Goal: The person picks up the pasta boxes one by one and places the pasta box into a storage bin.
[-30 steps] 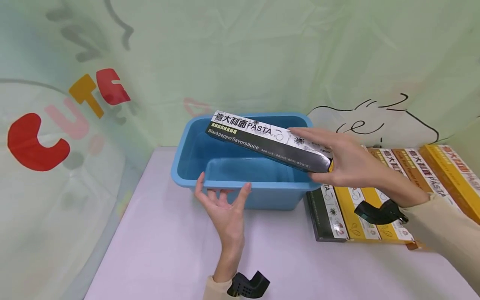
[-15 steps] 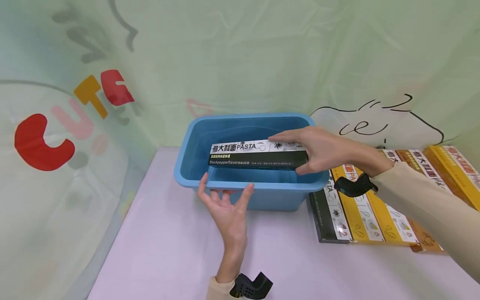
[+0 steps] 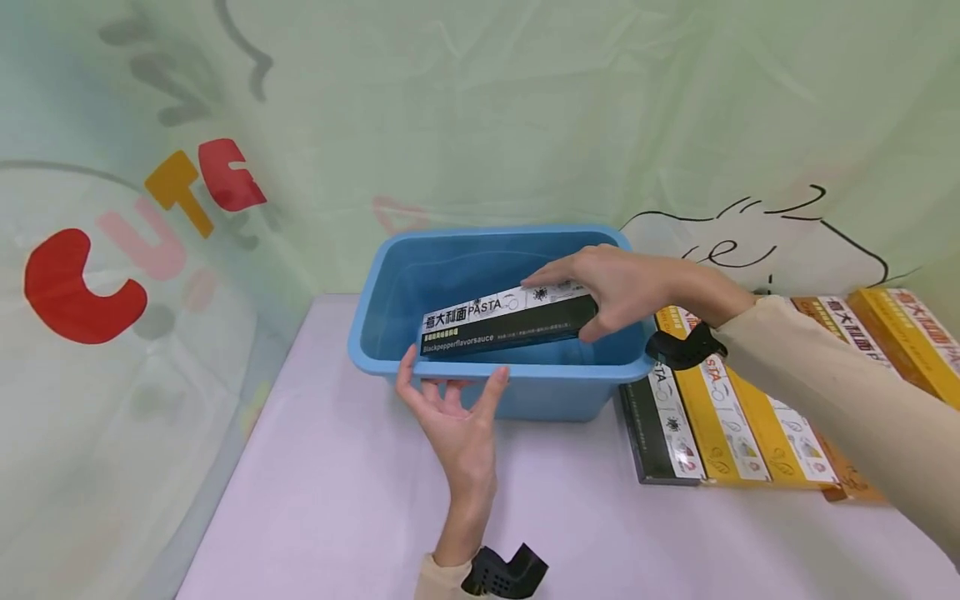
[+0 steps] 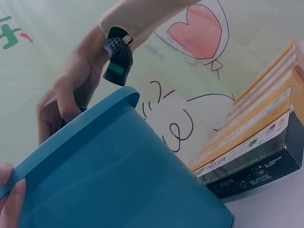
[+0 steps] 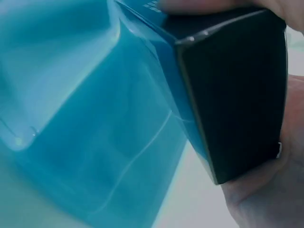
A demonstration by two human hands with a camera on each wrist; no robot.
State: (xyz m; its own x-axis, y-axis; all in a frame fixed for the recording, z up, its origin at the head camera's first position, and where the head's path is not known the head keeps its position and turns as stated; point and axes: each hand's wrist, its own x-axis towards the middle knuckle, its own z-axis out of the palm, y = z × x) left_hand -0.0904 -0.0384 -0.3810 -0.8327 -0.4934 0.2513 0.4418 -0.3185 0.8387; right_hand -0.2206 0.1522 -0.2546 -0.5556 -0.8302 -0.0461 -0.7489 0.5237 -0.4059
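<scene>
In the head view my right hand (image 3: 618, 283) grips the right end of a black and white pasta box (image 3: 510, 317), thumb in front and fingers over the top. The box is tilted inside the blue plastic bin (image 3: 487, 372), its left end lower and nearer the front wall. In the right wrist view the dark end of the pasta box (image 5: 232, 99) shows between thumb and fingers. My left hand (image 3: 453, 433) holds the front rim of the bin from below, with index finger and thumb tips at the rim. Fingers (image 4: 13, 204) touch that rim in the left wrist view.
Right of the bin, several pasta boxes lie side by side on the pale table (image 3: 315, 500): a black box (image 3: 663, 433), yellow boxes (image 3: 723, 425) and brown and orange ones (image 3: 907, 333). My right forearm crosses over them. A printed green curtain (image 3: 480, 125) hangs behind.
The right hand has carried the pasta box down and left into the bin; its tilt has reversed, the left end now lower. The left hand stays at the rim.
</scene>
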